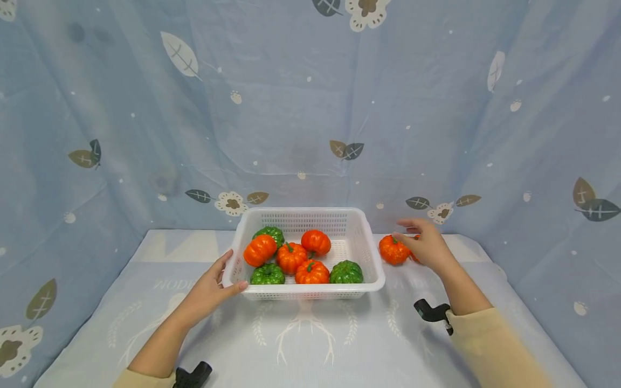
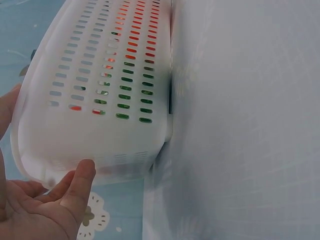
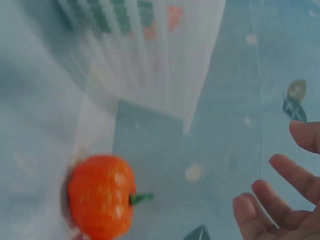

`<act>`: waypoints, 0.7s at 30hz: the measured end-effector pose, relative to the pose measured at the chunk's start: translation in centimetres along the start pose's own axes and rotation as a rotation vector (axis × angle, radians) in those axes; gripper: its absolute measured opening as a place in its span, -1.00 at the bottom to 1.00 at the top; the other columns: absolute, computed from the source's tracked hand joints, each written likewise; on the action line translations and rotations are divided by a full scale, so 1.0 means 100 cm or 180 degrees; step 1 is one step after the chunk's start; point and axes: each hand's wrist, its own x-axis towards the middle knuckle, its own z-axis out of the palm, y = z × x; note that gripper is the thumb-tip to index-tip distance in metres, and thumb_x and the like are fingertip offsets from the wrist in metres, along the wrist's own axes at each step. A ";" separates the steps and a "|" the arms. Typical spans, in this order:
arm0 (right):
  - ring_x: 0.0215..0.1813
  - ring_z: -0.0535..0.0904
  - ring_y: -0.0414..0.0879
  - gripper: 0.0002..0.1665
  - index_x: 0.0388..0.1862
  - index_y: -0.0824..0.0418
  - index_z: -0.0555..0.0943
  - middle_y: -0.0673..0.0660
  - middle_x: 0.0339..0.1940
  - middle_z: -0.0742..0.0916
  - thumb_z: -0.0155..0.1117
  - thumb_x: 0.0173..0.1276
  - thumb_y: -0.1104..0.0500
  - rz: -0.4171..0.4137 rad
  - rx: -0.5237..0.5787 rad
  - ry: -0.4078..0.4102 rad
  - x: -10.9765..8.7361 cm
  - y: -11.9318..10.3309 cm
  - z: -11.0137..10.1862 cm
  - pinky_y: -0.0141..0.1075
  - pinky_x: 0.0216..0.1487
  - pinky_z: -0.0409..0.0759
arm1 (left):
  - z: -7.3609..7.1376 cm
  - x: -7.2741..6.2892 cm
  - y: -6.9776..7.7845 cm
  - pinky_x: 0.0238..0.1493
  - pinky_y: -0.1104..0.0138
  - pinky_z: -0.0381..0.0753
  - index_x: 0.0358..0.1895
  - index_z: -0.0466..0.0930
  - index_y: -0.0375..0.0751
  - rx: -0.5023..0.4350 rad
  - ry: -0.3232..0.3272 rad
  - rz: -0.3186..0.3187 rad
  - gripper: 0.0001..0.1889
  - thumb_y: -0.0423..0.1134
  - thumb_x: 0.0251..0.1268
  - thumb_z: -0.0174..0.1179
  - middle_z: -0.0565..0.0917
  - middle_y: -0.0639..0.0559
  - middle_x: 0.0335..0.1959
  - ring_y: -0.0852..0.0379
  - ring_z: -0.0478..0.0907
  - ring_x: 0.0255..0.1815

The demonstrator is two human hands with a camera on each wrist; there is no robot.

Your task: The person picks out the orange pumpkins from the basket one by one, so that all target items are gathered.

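Observation:
A white plastic basket (image 1: 310, 291) with slotted walls stands toward the back of the table, holding several orange pumpkins (image 1: 312, 272) and three green pumpkins (image 1: 346, 272). My left hand (image 1: 213, 291) grips its left end, thumb by the front rim and fingers against the outer wall; the left wrist view has these fingers (image 2: 80, 187) on the basket wall (image 2: 95, 135). Right of the basket sits an orange pumpkin (image 1: 393, 250) with a green stem, and another is mostly hidden behind my right hand (image 1: 427, 245). That hand hovers over them, fingers spread, holding nothing in the right wrist view.
A pale patterned cloth (image 1: 301, 339) covers the table. Blue printed curtain (image 1: 291, 108) hangs close behind the basket and along both sides. Each wrist carries a black camera mount, one visible beside the right sleeve (image 1: 490, 345).

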 end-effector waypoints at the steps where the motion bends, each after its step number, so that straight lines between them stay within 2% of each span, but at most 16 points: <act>1: 0.30 0.46 0.36 -0.42 0.34 0.34 0.48 0.42 0.30 0.51 0.29 0.46 0.08 -0.0051 0.0057 -0.0014 0.000 -0.005 0.005 0.20 0.24 0.50 | 0.000 0.000 0.000 0.21 -0.07 0.54 0.64 -0.19 -0.11 0.0014 -0.0002 -0.0010 0.09 0.04 0.25 0.39 0.03 -0.35 0.59 -0.37 0.17 0.49; 5: 0.24 0.53 0.28 -0.48 0.29 0.31 0.54 0.37 0.23 0.59 0.31 0.45 0.08 -0.0205 0.0264 -0.0123 0.002 -0.023 0.029 0.13 0.19 0.56 | -0.002 -0.001 0.001 0.20 -0.08 0.54 0.64 -0.20 -0.11 0.0024 0.0004 -0.0025 0.09 0.05 0.25 0.39 0.03 -0.36 0.58 -0.37 0.19 0.49; 10: 0.19 0.59 0.19 -0.53 0.23 0.24 0.59 0.27 0.19 0.64 0.35 0.41 0.08 -0.0356 0.0362 -0.0349 0.006 -0.042 0.058 0.05 0.17 0.60 | -0.002 0.000 0.001 0.20 -0.08 0.54 0.64 -0.19 -0.10 -0.0002 -0.0004 -0.0019 0.09 0.03 0.25 0.39 0.03 -0.35 0.58 -0.37 0.18 0.49; 17: 0.15 0.61 0.10 -0.55 0.21 0.21 0.62 0.19 0.19 0.66 0.36 0.40 0.07 -0.0437 0.0415 -0.0661 0.012 -0.053 0.088 -0.04 0.14 0.63 | 0.000 0.000 0.002 0.22 -0.10 0.52 0.64 -0.19 -0.11 0.0007 -0.0014 -0.0077 0.10 0.04 0.24 0.40 0.03 -0.35 0.58 -0.37 0.19 0.49; 21: 0.14 0.61 0.08 -0.55 0.20 0.25 0.62 0.24 0.18 0.66 0.36 0.40 0.09 -0.0468 0.0346 -0.0867 0.015 -0.057 0.102 -0.06 0.14 0.63 | 0.001 0.000 0.003 0.22 -0.11 0.51 0.64 -0.20 -0.11 0.0045 -0.0007 -0.0094 0.10 0.06 0.24 0.40 0.03 -0.35 0.59 -0.37 0.17 0.49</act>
